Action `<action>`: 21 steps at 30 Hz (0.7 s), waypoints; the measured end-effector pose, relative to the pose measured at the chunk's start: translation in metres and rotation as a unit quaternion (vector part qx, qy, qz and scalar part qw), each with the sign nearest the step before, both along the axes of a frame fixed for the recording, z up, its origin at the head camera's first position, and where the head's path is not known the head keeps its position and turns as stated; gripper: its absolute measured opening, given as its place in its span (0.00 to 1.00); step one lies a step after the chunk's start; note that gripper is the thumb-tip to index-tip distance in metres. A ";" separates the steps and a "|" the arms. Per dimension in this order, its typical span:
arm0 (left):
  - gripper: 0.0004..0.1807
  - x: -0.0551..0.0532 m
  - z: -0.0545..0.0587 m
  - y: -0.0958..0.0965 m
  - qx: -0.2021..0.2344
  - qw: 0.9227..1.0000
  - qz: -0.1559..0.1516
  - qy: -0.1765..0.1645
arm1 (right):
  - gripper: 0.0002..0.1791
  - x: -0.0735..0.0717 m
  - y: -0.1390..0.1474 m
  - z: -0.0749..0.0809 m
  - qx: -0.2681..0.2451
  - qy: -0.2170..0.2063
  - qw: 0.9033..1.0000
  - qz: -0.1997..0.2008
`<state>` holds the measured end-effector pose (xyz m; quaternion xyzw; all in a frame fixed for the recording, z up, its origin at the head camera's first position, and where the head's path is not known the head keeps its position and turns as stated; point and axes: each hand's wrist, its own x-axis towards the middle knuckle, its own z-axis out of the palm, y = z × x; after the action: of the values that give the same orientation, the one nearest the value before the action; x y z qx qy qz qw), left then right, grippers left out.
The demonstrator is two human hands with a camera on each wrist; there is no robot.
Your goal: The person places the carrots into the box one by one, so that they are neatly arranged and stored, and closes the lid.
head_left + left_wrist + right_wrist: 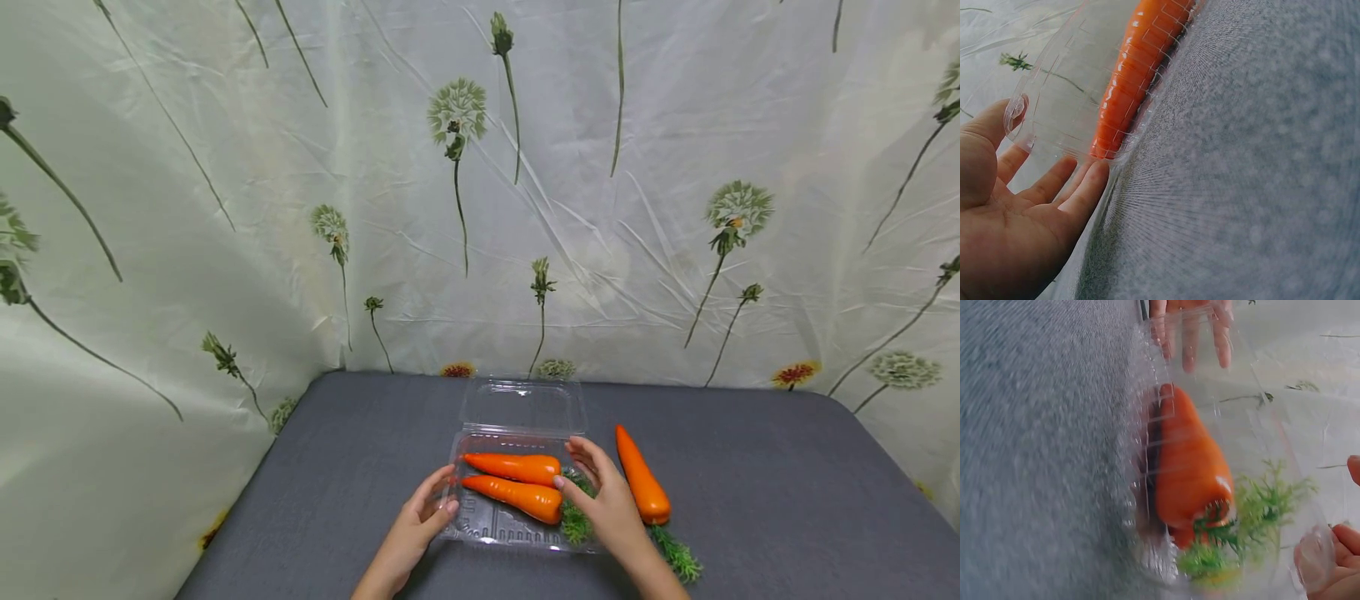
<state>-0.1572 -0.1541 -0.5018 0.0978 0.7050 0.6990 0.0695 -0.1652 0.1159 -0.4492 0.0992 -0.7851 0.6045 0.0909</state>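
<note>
A clear plastic clamshell container [498, 527] lies on the table with its hinged lid [523, 406] folded back. Two orange carrots [513, 468] with green leafy tops [576, 525] lie side by side in its base, tips to the left. My left hand [408, 532] is at the container's left end, fingers extended along the outer wall and thumb by the rim corner. Over the right end is my right hand [611, 507], fingers spread and slightly bent, thumb near the leafy tops. Its contact with the plastic is blurred in the right wrist view.
A third carrot [642, 482] lies on the grey table [772, 500], right of the container and beside my right hand, its green top toward me. Behind the table hangs a pale curtain [585, 217] printed with dandelions.
</note>
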 end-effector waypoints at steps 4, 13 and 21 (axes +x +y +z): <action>0.30 -0.001 0.000 0.000 0.000 1.000 0.000 -0.001 | 0.32 0.002 0.008 0.002 0.014 0.010 1.000 -0.012; 0.30 -0.002 -0.002 -0.001 -0.001 1.000 -0.002 -0.006 | 0.34 0.006 0.026 -0.002 0.086 0.057 0.993 -0.065; 0.30 -0.001 0.000 -0.001 -0.002 1.000 -0.003 -0.006 | 0.32 0.010 0.043 -0.009 0.108 0.125 0.980 -0.112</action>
<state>-0.1584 -0.1547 -0.5021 0.0959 0.7056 0.6980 0.0759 -0.1556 0.1585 -0.4581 0.0947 -0.8342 0.4854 0.2441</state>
